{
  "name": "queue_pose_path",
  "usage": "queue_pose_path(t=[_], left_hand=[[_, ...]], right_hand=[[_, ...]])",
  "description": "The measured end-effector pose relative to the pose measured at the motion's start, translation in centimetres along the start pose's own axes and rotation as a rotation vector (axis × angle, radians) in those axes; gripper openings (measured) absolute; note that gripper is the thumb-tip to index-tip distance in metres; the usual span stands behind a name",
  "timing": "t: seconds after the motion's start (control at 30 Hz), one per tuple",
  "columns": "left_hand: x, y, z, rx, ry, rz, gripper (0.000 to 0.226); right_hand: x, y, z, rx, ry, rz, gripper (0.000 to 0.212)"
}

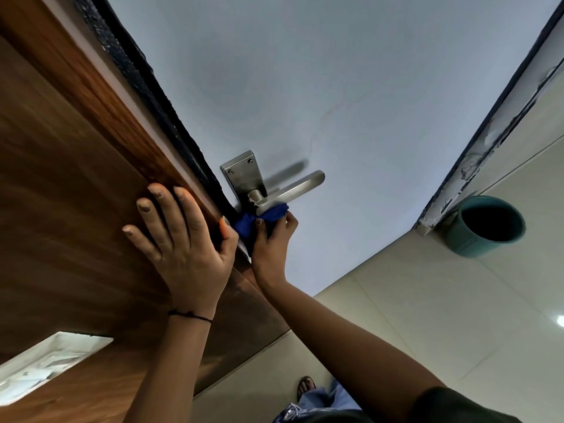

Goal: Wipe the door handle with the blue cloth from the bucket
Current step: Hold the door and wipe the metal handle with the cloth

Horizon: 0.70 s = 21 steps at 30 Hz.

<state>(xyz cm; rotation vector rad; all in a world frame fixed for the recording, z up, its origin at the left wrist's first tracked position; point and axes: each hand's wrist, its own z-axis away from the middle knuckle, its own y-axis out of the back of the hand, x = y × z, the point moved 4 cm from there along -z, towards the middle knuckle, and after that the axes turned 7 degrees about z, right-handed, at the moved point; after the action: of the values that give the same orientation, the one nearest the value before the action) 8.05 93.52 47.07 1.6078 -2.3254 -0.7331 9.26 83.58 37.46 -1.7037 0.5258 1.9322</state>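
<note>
I see the door handle (290, 189), a brushed silver lever on a rectangular screwed plate, near the door's (320, 87) latch edge, its lever pointing away from that edge across the pale blue-grey face. The blue cloth (270, 215) is bunched up and pressed against the underside of the lever, close to its pivot. The bucket (485, 227), teal and round, stands open-topped on the floor by the door's far edge, its inside dark.
</note>
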Motion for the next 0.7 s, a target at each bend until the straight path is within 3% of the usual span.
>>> queue_pose_path(t=[0.17,0.3,0.57,0.7], left_hand=[[0.0,0.0,-0.1,-0.009,-0.012,0.018,0.084],[0.0,0.1,-0.1,-0.004,-0.003,0.012,0.085],[0.0,0.0,-0.1,0.012,-0.007,-0.007,0.086],[0.0,-0.1,-0.1,0.015,-0.007,-0.015,0.087]], right_hand=[[0.3,-1.6,-1.4,0.119,-0.109,-0.027,0.030],[0.8,-1.7,-1.7,0.121,-0.120,0.007,0.032],[3.6,1.8,-3.0,0.010,0.004,0.360,0.043],[2.5,6.5,-3.8,0.193,-0.017,0.225,0.052]])
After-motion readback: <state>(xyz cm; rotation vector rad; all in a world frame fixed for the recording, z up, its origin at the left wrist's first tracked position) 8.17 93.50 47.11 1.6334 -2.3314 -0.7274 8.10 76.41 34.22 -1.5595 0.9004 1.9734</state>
